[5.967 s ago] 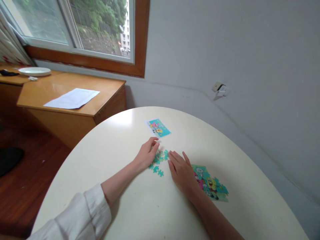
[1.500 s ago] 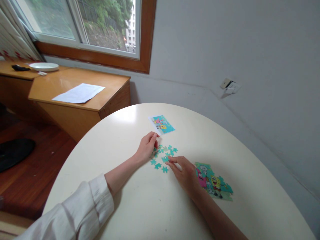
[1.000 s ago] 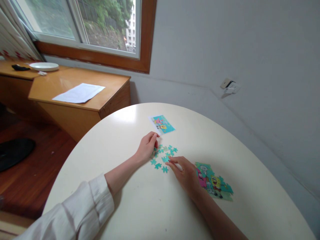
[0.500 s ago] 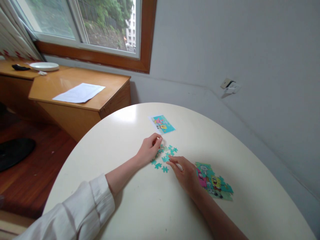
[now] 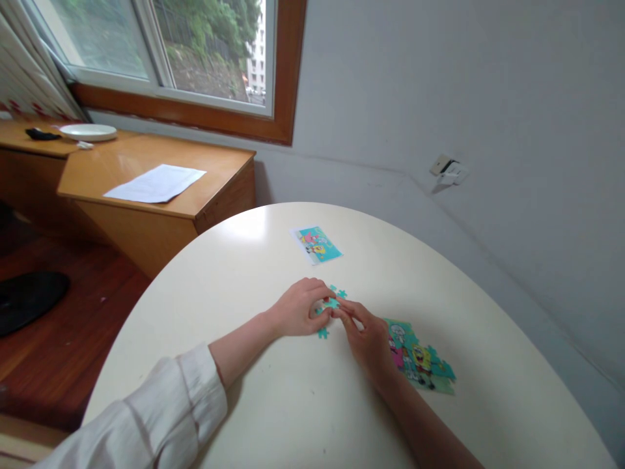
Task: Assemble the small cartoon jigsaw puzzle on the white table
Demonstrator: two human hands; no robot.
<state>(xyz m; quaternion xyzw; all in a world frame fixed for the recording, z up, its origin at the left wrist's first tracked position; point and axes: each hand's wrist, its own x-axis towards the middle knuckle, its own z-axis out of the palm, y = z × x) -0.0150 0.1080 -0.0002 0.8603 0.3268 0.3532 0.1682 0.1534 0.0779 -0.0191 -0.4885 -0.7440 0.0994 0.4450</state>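
My left hand [image 5: 303, 306] and my right hand [image 5: 366, 335] meet at their fingertips over a small pile of loose teal jigsaw pieces. Thumb and index finger of my left hand curve around toward a jigsaw piece [image 5: 332, 303]. My right hand pinches at the same spot from the other side, and the fingers partly cover the piece. Other loose pieces show just beyond the fingers, and a stray puzzle piece [image 5: 323, 333] lies below my left thumb. Right of my right hand lies a partly joined cartoon jigsaw [image 5: 422, 358], its left side hidden by that hand.
A printed cartoon picture [image 5: 319, 245] lies farther back on the round white table [image 5: 234, 273]. Behind to the left, a wooden desk [image 5: 219, 163] carries a paper sheet [image 5: 156, 183] and a white plate [image 5: 88, 133]. A wall socket [image 5: 442, 165] is at the right.
My left hand has moved right and toward me, over the loose pieces. Its fingertips now meet those of my right hand, which has shifted slightly right.
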